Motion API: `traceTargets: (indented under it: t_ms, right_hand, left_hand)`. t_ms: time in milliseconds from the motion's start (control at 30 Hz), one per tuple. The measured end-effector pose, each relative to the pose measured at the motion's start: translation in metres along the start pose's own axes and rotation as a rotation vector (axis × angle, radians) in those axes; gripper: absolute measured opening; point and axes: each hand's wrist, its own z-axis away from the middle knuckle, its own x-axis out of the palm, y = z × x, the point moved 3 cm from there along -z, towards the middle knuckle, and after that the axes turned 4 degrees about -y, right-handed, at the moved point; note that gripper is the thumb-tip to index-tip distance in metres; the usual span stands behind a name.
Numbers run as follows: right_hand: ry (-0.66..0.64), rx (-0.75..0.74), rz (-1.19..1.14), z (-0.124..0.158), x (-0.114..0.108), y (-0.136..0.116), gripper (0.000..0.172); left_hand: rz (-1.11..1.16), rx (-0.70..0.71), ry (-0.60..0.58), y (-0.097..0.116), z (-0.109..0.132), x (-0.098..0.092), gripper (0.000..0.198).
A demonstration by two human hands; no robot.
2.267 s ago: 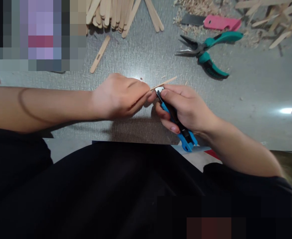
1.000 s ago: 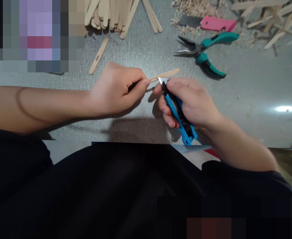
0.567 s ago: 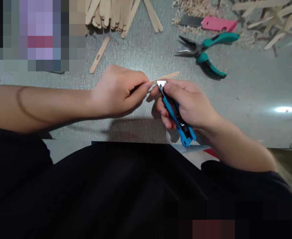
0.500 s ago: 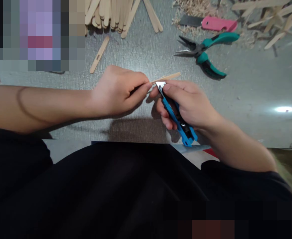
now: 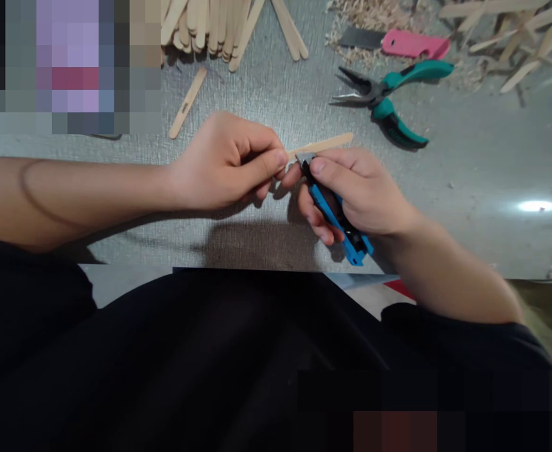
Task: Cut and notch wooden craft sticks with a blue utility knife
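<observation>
My left hand pinches one end of a wooden craft stick between thumb and fingers. The stick points right, its free end above my right hand, and its edge looks narrowed near the left fingertips. Wrapped in my right fingers is a blue and black utility knife, tilted with its blade end up and left. Its blade lies close under the stick; whether they touch I cannot tell. A craft stick with a small slot rests on the table beyond my left hand.
Teal-handled needle-nose pliers lie open beyond my right hand. Behind them are a pink-handled cutter and wood shavings. A pile of craft sticks sits at the back, with scattered stick pieces at the far right.
My left hand has rolled slightly, so the stick shows more of its flat face and extends farther right. The knife has turned, and its blade now shows nearly edge-on.
</observation>
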Motion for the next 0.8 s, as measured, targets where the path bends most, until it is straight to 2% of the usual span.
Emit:
traceTargets:
  t_ms: [233,500,600,700,800]
  right_hand:
    - [-0.012,0.009,0.008,0.002,0.000,-0.006,0.030]
    - [-0.117,0.046,-0.011,-0.002,-0.007,-0.005,0.031]
    - [-0.148,0.041,-0.012,-0.004,-0.007,-0.007,0.038]
    - [-0.113,0.047,-0.011,-0.005,-0.006,-0.008,0.043]
    - [-0.018,-0.006,-0.013,-0.005,-0.004,-0.008,0.038]
  left_hand:
    - [0.122,-0.029,-0.047,-0.003,0.000,0.003,0.035]
    - [0.141,-0.049,-0.074,-0.005,0.001,0.003,0.038]
    - [0.156,-0.055,-0.084,-0.009,0.001,0.004,0.038]
    - [0.181,-0.071,-0.057,-0.014,0.001,0.004,0.039]
    - [0.190,-0.093,-0.022,-0.018,0.001,0.003,0.040]
